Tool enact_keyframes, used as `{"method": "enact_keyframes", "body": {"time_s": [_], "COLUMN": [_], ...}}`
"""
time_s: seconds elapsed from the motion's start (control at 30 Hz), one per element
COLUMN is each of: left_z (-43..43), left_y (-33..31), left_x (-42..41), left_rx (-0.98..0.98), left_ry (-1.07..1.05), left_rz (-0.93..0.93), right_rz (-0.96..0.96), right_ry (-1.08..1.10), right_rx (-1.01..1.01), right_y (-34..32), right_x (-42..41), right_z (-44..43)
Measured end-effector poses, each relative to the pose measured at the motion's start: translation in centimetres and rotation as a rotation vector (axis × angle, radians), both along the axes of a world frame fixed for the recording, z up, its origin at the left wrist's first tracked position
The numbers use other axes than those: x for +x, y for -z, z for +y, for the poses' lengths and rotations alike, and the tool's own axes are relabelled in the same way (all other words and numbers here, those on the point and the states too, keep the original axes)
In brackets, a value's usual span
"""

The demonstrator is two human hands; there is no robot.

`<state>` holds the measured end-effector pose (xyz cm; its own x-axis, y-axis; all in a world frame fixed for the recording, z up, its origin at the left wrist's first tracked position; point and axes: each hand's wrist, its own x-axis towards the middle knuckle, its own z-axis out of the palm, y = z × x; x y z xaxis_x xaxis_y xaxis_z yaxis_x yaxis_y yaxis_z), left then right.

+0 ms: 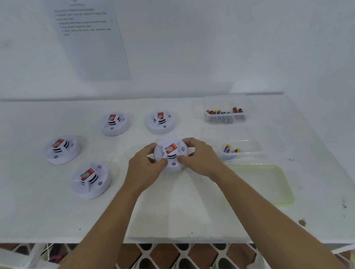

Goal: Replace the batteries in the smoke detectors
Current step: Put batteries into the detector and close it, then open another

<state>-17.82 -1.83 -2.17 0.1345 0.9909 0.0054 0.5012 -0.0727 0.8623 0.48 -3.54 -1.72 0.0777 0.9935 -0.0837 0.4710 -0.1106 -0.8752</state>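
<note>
Printed sheet (91, 37) on wall (227, 37): several text lines, too blurred to read. Red label (171, 149) on each smoke detector (175, 168): markings illegible. Purple battery (226, 149) in clear tray (246, 155): pale lettering, not decipherable.

A white counter (181, 201) stands against plain white walls (238, 36) in a corner, evenly lit. A printed sheet (91, 39) hangs on the back wall. Below the counter's front edge shows a floor (165, 256) patterned in brown, black and cream.
</note>
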Motion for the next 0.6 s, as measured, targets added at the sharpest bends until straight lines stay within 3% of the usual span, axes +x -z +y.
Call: {"method": "enact_keyframes", "body": {"time_s": [0.37, 0.6], "left_z": [0.4, 0.5], "left_y": [0.6, 1.1], "left_x": [0.8, 0.3], "left_rx": [0.066, 0.049], "left_ry": [0.007, 0.049], "left_rz": [0.131, 0.167], "right_rz": [-0.006, -0.108], "right_ry": [-0.040, -0.082], "right_rx": [-0.026, -0.056], "right_y": [0.7, 0.9], "right_x": [0.4, 0.2], "right_z": [0.6, 1.3]}}
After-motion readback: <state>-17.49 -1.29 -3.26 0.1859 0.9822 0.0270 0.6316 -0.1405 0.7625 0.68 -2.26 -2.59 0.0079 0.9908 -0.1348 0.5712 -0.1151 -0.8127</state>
